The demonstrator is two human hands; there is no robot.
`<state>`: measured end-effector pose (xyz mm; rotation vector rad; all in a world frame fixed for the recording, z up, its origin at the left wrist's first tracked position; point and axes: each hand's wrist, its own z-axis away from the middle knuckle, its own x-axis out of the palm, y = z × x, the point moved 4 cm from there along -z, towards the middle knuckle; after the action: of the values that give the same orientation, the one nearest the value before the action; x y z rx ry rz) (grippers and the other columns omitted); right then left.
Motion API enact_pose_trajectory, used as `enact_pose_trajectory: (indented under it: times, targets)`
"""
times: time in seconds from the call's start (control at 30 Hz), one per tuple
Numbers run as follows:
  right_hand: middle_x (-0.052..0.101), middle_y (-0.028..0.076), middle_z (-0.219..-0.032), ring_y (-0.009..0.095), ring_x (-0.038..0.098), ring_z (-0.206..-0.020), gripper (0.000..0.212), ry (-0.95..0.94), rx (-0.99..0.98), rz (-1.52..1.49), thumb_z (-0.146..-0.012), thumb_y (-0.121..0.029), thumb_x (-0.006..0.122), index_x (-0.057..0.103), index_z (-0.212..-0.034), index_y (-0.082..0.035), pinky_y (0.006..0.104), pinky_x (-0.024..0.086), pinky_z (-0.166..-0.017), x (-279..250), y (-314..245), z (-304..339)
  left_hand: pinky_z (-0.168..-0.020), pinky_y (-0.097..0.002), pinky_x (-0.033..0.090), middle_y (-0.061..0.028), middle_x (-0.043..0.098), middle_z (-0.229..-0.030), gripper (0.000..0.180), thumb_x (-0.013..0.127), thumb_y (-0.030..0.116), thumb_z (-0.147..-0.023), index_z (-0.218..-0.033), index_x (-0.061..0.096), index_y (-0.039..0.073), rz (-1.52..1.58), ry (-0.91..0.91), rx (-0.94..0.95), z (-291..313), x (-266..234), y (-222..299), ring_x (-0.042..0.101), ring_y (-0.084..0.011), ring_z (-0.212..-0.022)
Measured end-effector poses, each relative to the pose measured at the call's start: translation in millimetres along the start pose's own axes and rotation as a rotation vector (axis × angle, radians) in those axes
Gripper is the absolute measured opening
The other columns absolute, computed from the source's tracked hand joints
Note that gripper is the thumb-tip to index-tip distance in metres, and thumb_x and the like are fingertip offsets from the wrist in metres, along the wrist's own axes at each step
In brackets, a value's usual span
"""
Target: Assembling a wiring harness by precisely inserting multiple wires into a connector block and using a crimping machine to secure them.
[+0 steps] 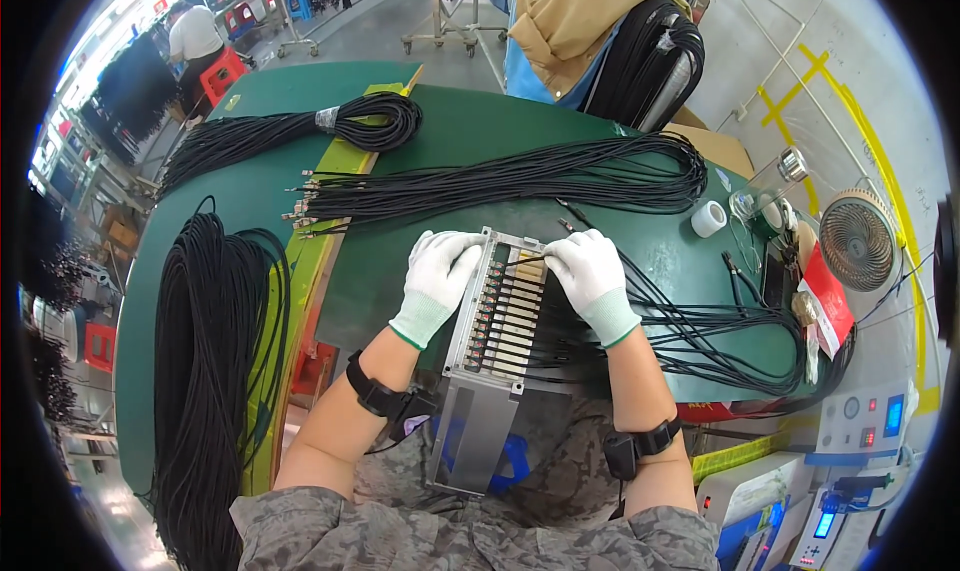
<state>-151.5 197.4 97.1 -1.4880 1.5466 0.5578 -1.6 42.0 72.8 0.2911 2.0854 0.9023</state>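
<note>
A long metal fixture (453, 356) with a row of slots slants across the near edge of the table, in front of my body. Small connector ends sit along its left side, beside a row of pale strips. My white-gloved left hand (437, 273) is closed at the fixture's upper left edge, thumb and fingers against the metal. On the other side, my gloved right hand (588, 276) pinches a thin black cable (526, 261) that lies across the upper end of the fixture. The fingertips of both hands are partly hidden.
Black cable bundles lie at the left (215, 351), far left (290, 131) and across the middle (520, 176). Loose cables (700, 321) spread rightward. A white roll (709, 218), glass jar (775, 183) and fan (858, 239) stand right. A seated person (193, 36) is in the background.
</note>
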Motion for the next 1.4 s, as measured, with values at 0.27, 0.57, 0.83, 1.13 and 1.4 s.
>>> enact_pose_trajectory:
  times: [0.27,0.57,0.83,1.13,1.4]
  targets:
    - [0.061,0.007,-0.078,0.029,0.056,-0.081,0.011,-0.140,0.071,-0.006,-0.080,-0.020,0.069,0.069,-0.087,-0.011,0.0401,0.045,-0.073,7.8,-0.4,7.9,-0.109,-0.0506,0.028,-0.0181,0.052,-0.133,0.028,0.061,0.037,-0.088,-0.110,0.072,0.024,-0.232,-0.022,0.233,7.4,21.8,24.2,0.044,-0.0393,-0.124]
    - [0.063,0.007,-0.084,0.030,0.057,-0.085,0.016,0.077,0.292,0.199,-0.077,-0.024,0.071,0.069,-0.087,-0.011,0.0409,0.047,-0.075,0.1,39.1,-0.7,-0.112,-0.0582,0.020,-0.0206,0.045,-0.141,0.033,0.062,0.045,-0.085,-0.112,0.072,0.029,-0.383,-0.275,0.166,1.8,31.1,31.6,0.035,-0.0420,-0.133]
    - [0.065,0.008,-0.085,0.030,0.059,-0.084,0.013,-0.018,0.273,0.155,-0.078,-0.021,0.071,0.066,-0.085,-0.010,0.0413,0.047,-0.075,12.8,32.3,1.1,-0.113,-0.0570,0.019,-0.0185,0.051,-0.135,0.030,0.063,0.044,-0.085,-0.108,0.073,0.027,-0.262,-0.117,0.155,8.6,36.8,20.1,0.040,-0.0394,-0.130]
    - [0.066,0.009,-0.083,0.030,0.060,-0.079,0.010,-0.024,0.088,-0.309,-0.080,-0.016,0.068,0.066,-0.086,-0.008,0.0401,0.047,-0.073,-6.9,-28.5,-8.2,-0.104,-0.0490,0.033,-0.0123,0.066,-0.110,0.020,0.063,0.027,-0.088,-0.086,0.066,0.007,0.053,0.143,0.130,-4.6,12.6,12.5,0.055,-0.0326,-0.113]
    - [0.065,0.008,-0.078,0.030,0.059,-0.077,0.010,-0.065,0.153,-0.197,-0.082,-0.018,0.067,0.068,-0.085,-0.008,0.0394,0.047,-0.071,-5.7,7.1,-2.7,-0.098,-0.0462,0.038,-0.0093,0.067,-0.100,0.017,0.060,0.021,-0.090,-0.091,0.066,0.005,0.021,0.209,-0.052,-9.0,5.2,-1.0,0.059,-0.0297,-0.100]
